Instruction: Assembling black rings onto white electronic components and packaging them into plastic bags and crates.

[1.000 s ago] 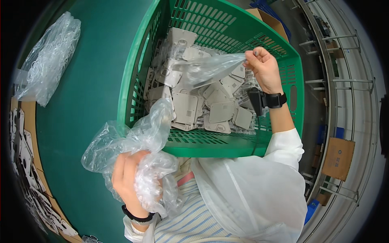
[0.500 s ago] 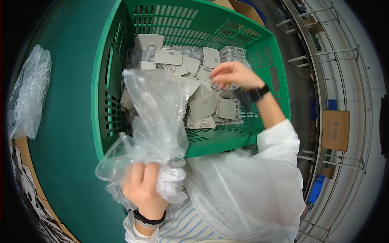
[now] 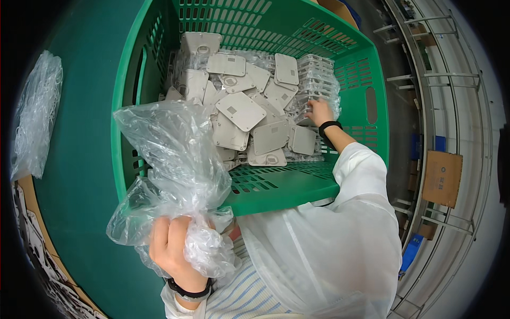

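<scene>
My left hand (image 3: 172,247) is closed around a bunched clear plastic bag (image 3: 164,138), whose loose upper part spreads over the near left rim of a green plastic crate (image 3: 276,194). Loose light-grey plates (image 3: 241,111) with rounded corners lie heaped inside the crate. Along its right side runs a row of similar parts in clear plastic (image 3: 317,80). My right hand (image 3: 321,111) reaches down at the near part of that row, its fingers bent against the plastic-wrapped parts. The fingertips are partly hidden there.
A pile of clear plastic bags (image 3: 37,117) lies on the green table (image 3: 79,212) to the left. Flat dark and white parts (image 3: 37,250) sit in cardboard at the lower left. Metal racking (image 3: 451,80) with a cardboard box (image 3: 442,179) stands at the right.
My right hand has moved down and right from above the heap to the wrapped row. The bag in my left hand has shifted left, uncovering more plates.
</scene>
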Demonstrator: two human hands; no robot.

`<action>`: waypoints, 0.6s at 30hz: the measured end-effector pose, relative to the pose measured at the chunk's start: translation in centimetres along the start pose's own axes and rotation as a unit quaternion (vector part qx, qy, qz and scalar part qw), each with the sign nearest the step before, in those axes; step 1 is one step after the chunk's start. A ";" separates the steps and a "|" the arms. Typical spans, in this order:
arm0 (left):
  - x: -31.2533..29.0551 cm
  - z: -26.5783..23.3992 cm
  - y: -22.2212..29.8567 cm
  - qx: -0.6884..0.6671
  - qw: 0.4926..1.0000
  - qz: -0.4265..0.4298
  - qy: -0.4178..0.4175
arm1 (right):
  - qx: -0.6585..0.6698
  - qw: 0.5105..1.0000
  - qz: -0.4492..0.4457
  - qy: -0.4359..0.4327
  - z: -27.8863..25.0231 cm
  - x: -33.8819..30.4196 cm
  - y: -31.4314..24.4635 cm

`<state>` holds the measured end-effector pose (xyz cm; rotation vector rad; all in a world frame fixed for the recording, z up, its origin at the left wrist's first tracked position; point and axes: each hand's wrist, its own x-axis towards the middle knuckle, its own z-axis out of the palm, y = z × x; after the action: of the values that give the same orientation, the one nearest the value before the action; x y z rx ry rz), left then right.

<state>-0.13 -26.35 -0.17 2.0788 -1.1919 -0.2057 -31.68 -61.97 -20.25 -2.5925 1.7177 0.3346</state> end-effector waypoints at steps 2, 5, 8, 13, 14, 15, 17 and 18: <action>-0.1 0.1 -0.2 -0.002 1.000 -0.002 -0.007 | -0.035 0.999 -0.035 -0.020 -0.9 -0.5 -1.6; -0.2 0.0 -0.4 -0.006 1.000 -0.006 -0.015 | -0.056 0.998 -0.033 -0.001 0.9 -0.1 -1.1; -0.1 -0.2 -0.4 -0.031 0.999 -0.018 -0.029 | -0.078 0.996 -0.053 0.005 0.9 -0.1 -0.6; 0.0 -0.3 -0.6 -0.043 0.999 -0.006 -0.024 | -0.158 0.978 -0.133 -0.003 0.2 -0.6 0.2; -0.1 -0.3 -0.7 -0.045 0.999 -0.008 -0.024 | -0.185 0.970 -0.156 -0.005 0.2 -0.6 0.2; -0.1 -0.3 -0.7 -0.047 0.999 -0.009 -0.025 | -0.186 0.970 -0.156 -0.006 0.2 -0.7 0.1; -0.1 -0.3 -0.8 -0.049 0.998 -0.012 -0.025 | -0.202 0.970 -0.138 -0.006 0.3 -0.9 -0.6; -0.2 -0.2 -0.9 -0.050 0.998 -0.010 -0.025 | -0.210 0.969 -0.130 -0.006 0.3 -0.8 -1.0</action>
<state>0.53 -25.82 -0.63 2.0109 -1.1658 -0.3213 -31.15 -60.79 -20.51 -3.0474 1.4002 0.7783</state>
